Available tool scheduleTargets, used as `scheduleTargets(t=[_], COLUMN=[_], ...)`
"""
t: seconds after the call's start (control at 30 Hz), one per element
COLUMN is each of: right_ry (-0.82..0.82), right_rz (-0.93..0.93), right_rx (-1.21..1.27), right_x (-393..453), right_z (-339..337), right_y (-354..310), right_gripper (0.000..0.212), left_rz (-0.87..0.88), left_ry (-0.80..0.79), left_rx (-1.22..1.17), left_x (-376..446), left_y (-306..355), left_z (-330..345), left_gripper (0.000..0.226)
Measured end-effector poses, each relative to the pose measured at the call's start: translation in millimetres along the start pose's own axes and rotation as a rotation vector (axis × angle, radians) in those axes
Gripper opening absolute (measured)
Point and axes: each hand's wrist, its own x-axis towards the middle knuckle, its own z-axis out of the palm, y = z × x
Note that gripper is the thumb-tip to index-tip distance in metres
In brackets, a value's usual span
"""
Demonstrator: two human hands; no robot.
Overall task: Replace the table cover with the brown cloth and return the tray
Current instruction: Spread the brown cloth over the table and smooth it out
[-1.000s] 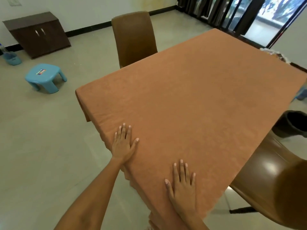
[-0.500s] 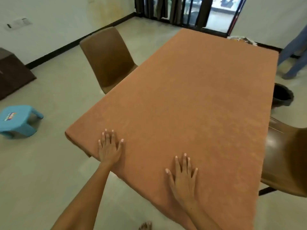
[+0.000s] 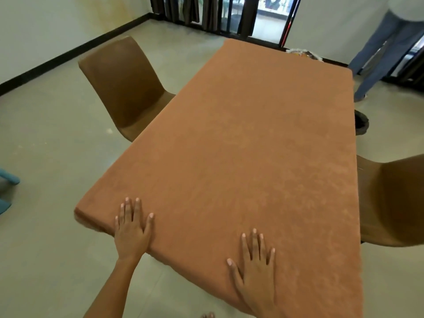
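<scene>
The brown cloth (image 3: 247, 152) lies smooth over the whole table, hanging over its edges. My left hand (image 3: 132, 228) rests flat on the cloth at the near edge, close to the near left corner, fingers spread. My right hand (image 3: 257, 269) lies flat on the cloth further right along the same edge, fingers apart. Neither hand holds anything. Past the table's far edge, a partly hidden object (image 3: 302, 53) with a pale rim shows; I cannot tell what it is.
A brown chair (image 3: 124, 88) stands at the table's left side and another brown chair (image 3: 394, 198) at its right. A person's legs (image 3: 380, 53) stand near the far right corner. A dark bin (image 3: 361, 125) sits on the floor right of the table. A blue stool (image 3: 6, 191) peeks in at left.
My view has swung to the right, so the table now runs straight ahead. Both hands stay flat on the cloth at the near edge, the left one nearer the corner.
</scene>
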Motion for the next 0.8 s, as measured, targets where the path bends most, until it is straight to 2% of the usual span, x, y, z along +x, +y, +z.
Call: scheduleTargets(t=[0.27, 0.43, 0.5, 0.63, 0.7, 0.8], right_ry=[-0.045, -0.082, -0.088, -0.027, 0.011, 0.018], right_rz=[0.018, 0.014, -0.01, -0.063, -0.056, -0.004], right_rx=[0.013, 0.035, 0.047, 0.109, 0.134, 0.185], right_x=[-16, -14, -11, -10, -13, -20], right_z=[-3, -4, -7, -17, -25, -34], right_y=[-8, -3, 4, 39, 68, 127], right_gripper=[0.072, 0.069, 0.063, 0.058, 0.059, 0.059], left_rz=[0.028, -0.011, 0.035, 0.293, 0.416, 0.493], left_ry=[-0.013, -0.028, -0.029, -0.099, -0.136, -0.173], left_rx=[0.013, 0.051, 0.064, 0.032, 0.02, -0.028], left_x=[-9, -10, -20, -77, -115, -170], left_y=[-12, 8, 37, 126, 175, 241], left_z=[-3, -4, -2, 27, 47, 78], left_gripper=[0.079, 0.07, 0.075, 0.067, 0.061, 0.057])
